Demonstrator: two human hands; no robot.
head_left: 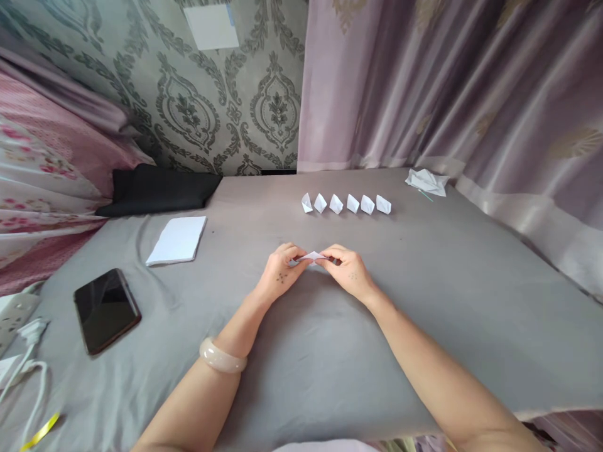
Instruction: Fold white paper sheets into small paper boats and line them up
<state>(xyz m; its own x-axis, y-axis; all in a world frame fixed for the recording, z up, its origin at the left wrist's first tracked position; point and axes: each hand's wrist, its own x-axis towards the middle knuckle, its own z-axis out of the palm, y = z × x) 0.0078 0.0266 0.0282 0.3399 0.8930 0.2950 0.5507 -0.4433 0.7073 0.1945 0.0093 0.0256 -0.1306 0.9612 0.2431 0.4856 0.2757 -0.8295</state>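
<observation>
Between my two hands is a small folded white paper [314, 255], its pointed peak showing above the fingers. My left hand [281, 271] pinches its left end with thumb and fingers. The right end is pinched the same way by my right hand [347, 271]. Both hands are held low over the grey cloth, and the paper's lower part is partly hidden by the thumbs. Beyond the hands stands a row of several small folded white paper pieces [336, 204], apart from one another.
A stack of white paper [177, 241] lies at left, with a dark phone [106, 310] nearer me. Folded black cloth [160, 189] sits behind. Crumpled white paper [426, 181] rests at the far right. A power strip [16, 320] with white cables and a yellow strip [41, 432] occupy the left edge.
</observation>
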